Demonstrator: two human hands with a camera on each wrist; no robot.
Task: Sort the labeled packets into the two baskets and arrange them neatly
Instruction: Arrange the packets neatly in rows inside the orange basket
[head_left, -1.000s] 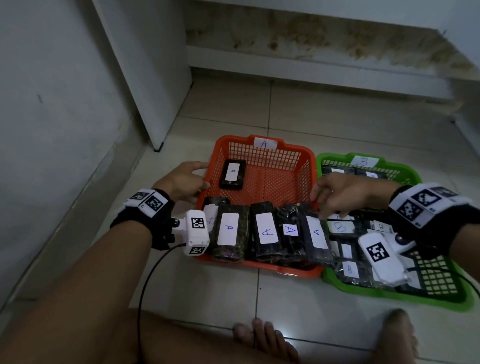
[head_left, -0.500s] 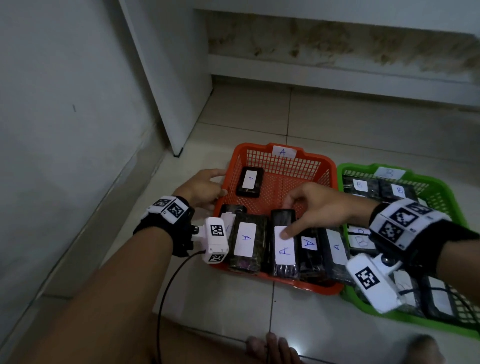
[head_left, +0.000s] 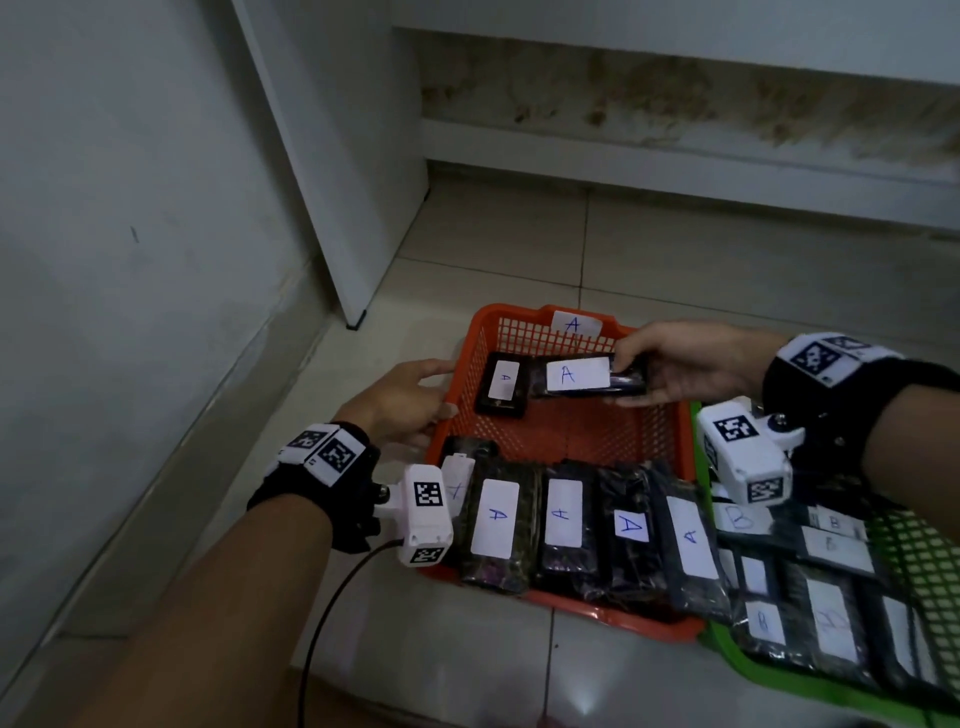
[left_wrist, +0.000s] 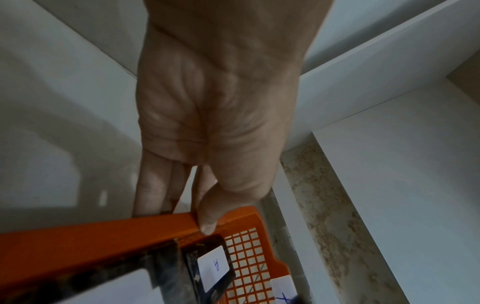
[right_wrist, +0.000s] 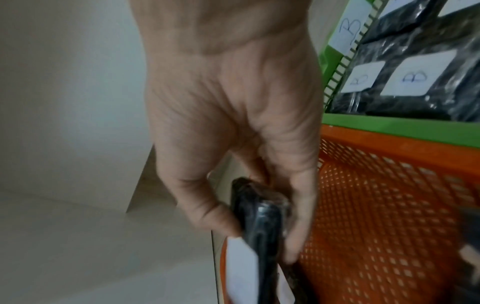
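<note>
The orange basket (head_left: 626, 621) carries an "A" tag on its far wall. My right hand (head_left: 623, 376) pinches a black packet labelled A (head_left: 574, 374) by one end, level above the basket's far part. In the right wrist view the thumb and fingers (right_wrist: 298, 236) clamp that packet (right_wrist: 262, 216). Another A packet (head_left: 501, 382) lies flat at the far left, just beside the held one. A row of A packets (head_left: 493, 519) fills the near side. My left hand (head_left: 439, 402) holds the basket's left rim (left_wrist: 103, 232), thumb on top, fingers outside. B packets fill the green basket (head_left: 924, 540).
The baskets sit side by side on a tiled floor, orange on the left. A white wall and a door frame (head_left: 332, 182) stand close on the left, a stained skirting (head_left: 675, 104) behind. The orange basket's mesh floor (head_left: 571, 431) is bare in the middle.
My right hand has gone from the near row of A packets to the far part of the orange basket and now holds an A packet. The left hand stays on the rim.
</note>
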